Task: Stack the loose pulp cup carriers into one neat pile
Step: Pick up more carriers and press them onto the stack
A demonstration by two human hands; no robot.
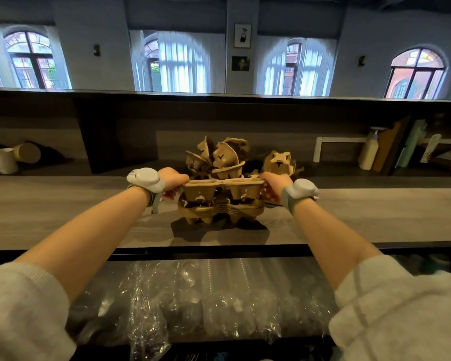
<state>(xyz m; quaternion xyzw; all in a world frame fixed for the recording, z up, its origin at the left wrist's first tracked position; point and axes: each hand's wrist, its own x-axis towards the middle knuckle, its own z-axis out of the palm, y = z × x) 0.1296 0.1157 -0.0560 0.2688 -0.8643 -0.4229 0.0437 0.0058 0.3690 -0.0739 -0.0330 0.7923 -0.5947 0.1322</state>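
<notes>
Item, centre of the frame: a top carrier (pixel 225 189) of brown pulp, being held level by both hands. The left hand (pixel 172 181) is pinching the carrier's left rim, thumb lying along the top edge and fingers curling underneath. The right hand (pixel 276 185) is gripping the right rim in the same fashion, fingers wrapping the end cup. Each wrist is wearing a white wrist device (pixel 145 179) on a pale strap; both forearms are bare, with light knit sleeves (pixel 23 308) bunching at the lower corners of the frame.

Item, directly beneath: a lower carrier (pixel 220 209) sitting on the grey wood counter (pixel 62 212). The held carrier's cups are dipping into it, not fully seated; a dark gap is showing between the two rims.

Item, just behind, above centre: a loose heap of carriers (pixel 219 157), tilting at assorted angles, with a single carrier (pixel 280 161) standing on edge to its right.

Item, far left of the frame: paper cups (pixel 4 160) lying on their sides on the back ledge.

Item, far right: a pale bottle (pixel 370 152) standing beside upright boards.

Item, lower centre: clear plastic wrapping (pixel 193 295) glinting below the counter's front edge.
</notes>
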